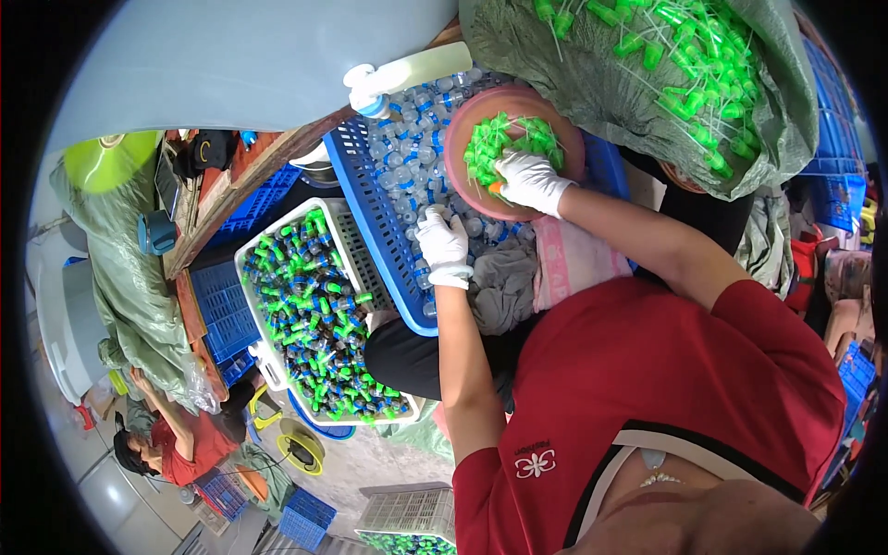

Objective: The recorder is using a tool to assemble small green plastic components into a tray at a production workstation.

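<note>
Reaching into the pink bowl, the gloved right hand has its fingers among the green caps, some of which carry thin pale stems. The key relation seems to be the one between this bowl and the clear bottles, small and blue-banded, which fill the blue basket: the bowl rests over the basket's right part, so caps and bottles are side by side, caps to the right and bottles to the left. The gloved left hand is nearer to the bottles and lies below and left of the bowl, just outside its rim. Neither pile shares one long axis; caps and bottles point every way. The right forearm slants up and leftward from the elbow, and that hand's fingers bend down into the caps; a small orange patch shows at the fingertips, but whether they grip anything cannot be told. The left forearm runs nearly straight up, with the back of the hand toward the camera and the fingers partly curled over the bottles; whether one is held underneath is hidden.
</note>
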`<action>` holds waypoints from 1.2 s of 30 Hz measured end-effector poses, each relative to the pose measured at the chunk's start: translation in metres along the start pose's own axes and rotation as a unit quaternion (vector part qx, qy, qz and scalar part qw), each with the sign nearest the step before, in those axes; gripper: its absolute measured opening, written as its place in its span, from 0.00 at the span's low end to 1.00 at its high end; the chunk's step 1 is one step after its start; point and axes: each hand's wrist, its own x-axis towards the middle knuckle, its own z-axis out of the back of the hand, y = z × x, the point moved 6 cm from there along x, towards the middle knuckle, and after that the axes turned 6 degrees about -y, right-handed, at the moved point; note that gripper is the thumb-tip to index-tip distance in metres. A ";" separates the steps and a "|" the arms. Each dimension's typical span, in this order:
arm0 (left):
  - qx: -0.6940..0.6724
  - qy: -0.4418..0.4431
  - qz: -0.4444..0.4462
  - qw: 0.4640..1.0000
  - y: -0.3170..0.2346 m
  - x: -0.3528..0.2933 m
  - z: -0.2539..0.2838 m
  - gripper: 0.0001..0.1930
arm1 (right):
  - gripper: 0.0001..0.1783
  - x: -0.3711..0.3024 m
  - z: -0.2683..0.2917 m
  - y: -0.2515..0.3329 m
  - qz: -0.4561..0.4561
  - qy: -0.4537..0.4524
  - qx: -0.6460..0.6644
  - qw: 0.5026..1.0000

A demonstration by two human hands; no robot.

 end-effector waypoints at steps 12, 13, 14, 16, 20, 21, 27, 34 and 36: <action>-0.573 -0.109 0.002 0.813 -0.111 0.074 0.103 0.14 | 0.18 -0.029 0.118 0.049 0.210 -0.207 0.022 0.955; -0.578 -0.113 -0.004 0.808 -0.116 0.078 0.105 0.14 | 0.19 -0.034 0.133 0.053 0.204 -0.205 0.048 0.956; -0.580 -0.117 -0.005 0.806 -0.119 0.080 0.109 0.14 | 0.20 -0.037 0.147 0.058 0.199 -0.202 0.073 0.956; -0.609 -0.106 0.009 0.786 -0.130 0.084 0.114 0.16 | 0.20 -0.045 0.177 0.073 0.217 -0.232 0.082 0.945; -0.608 -0.121 -0.006 0.785 -0.130 0.084 0.114 0.19 | 0.19 -0.051 0.227 0.104 0.270 -0.340 0.098 0.896; -0.600 -0.131 -0.018 0.789 -0.129 0.084 0.114 0.20 | 0.20 -0.051 0.237 0.112 0.290 -0.390 0.095 0.869; -0.629 -0.137 -0.049 0.764 -0.126 0.084 0.110 0.22 | 0.19 -0.031 0.242 0.113 0.184 -0.346 0.089 0.916; -0.632 -0.114 -0.039 0.765 -0.123 0.083 0.105 0.23 | 0.17 -0.031 0.237 0.111 0.187 -0.333 0.076 0.921; -0.630 -0.112 -0.036 0.768 -0.123 0.083 0.103 0.22 | 0.17 -0.031 0.236 0.110 0.186 -0.331 0.081 0.922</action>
